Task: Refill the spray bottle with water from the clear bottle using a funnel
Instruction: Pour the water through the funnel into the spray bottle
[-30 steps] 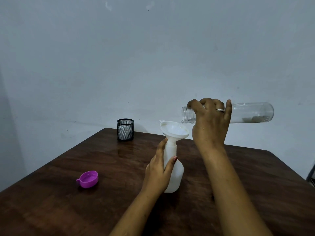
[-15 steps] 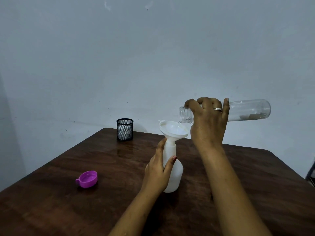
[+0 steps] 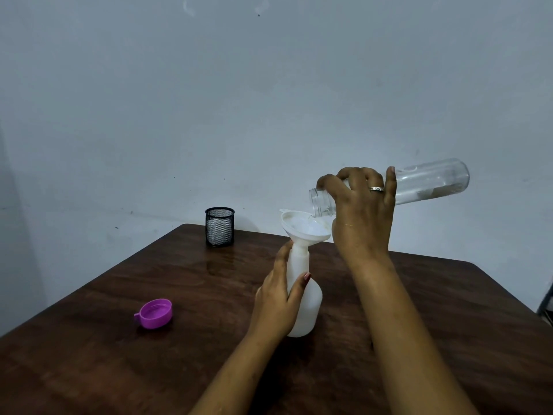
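Spray bottle (image 3: 305, 298) stands upright on the surface (image 3: 119, 369), our left hand (image 3: 276, 307) closed around its body, funnel (image 3: 303, 229) seated in its neck. Our right hand (image 3: 360, 214) clasps the clear bottle (image 3: 431, 182), now tipped steeper than a second ago; water enters the funnel, so refilling proceeds.

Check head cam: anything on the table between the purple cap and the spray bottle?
Nothing. In the head view, only bare brown table lies between the purple cap and the white spray bottle held by the left hand.
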The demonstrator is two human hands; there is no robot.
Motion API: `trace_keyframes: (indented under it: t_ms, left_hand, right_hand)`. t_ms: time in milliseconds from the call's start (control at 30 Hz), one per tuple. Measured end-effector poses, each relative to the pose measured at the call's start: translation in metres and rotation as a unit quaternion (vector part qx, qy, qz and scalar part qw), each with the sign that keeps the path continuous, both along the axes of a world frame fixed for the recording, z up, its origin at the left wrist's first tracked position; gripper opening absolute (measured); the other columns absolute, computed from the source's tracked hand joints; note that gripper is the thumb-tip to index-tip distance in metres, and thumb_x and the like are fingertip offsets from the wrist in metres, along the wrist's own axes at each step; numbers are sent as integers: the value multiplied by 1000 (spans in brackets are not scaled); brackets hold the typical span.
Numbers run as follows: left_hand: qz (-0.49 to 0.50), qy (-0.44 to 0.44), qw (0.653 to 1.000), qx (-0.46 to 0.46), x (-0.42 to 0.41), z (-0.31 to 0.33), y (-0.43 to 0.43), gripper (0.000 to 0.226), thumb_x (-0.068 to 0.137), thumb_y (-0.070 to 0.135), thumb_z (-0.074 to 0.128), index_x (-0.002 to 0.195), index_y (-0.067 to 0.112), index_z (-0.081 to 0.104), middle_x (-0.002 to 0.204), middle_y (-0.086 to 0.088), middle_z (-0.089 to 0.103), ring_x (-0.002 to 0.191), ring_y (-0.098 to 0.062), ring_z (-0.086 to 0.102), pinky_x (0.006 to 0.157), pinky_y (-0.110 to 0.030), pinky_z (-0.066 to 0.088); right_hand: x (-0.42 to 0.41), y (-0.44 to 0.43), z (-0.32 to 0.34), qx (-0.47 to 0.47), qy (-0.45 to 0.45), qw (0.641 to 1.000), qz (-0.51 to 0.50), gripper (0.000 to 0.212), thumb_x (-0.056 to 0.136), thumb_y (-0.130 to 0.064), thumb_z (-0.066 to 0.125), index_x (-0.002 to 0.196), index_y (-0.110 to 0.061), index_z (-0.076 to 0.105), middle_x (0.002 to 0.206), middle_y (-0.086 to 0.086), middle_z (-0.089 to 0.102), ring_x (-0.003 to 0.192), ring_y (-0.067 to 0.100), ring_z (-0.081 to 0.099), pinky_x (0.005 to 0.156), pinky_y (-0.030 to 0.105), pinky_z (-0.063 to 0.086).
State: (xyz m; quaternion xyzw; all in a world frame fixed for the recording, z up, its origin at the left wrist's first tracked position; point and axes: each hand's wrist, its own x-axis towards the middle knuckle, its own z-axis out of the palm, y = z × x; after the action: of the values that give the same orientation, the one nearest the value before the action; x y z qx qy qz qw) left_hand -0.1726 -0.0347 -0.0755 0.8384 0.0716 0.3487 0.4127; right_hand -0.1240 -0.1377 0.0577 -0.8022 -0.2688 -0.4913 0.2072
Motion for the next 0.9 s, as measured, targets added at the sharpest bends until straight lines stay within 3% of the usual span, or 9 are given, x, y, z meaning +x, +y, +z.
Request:
trace_keyframes:
  t_ms: [533,900]
  left_hand:
    - [-5,-4,1000,3,0,0,1,59,92,47,43,143,40,14,146,11,39,128,-12,43,105,-42,39]
    - [-12,-18,1000,-3,2,-2,2,60,92,45,44,144,37,15,147,10,38,129,-11,42,105,-44,38]
  right_hand:
    - [0,2,-1,-33,1,999,-9,38,73,1,64,101,-24,67,106,5,62,114,32,51,116,44,2]
    - [2,1,-1,-55,5,998,-10,37,75,-2,63,102,-28,66,107,2,61,116,29,49,115,40,-7]
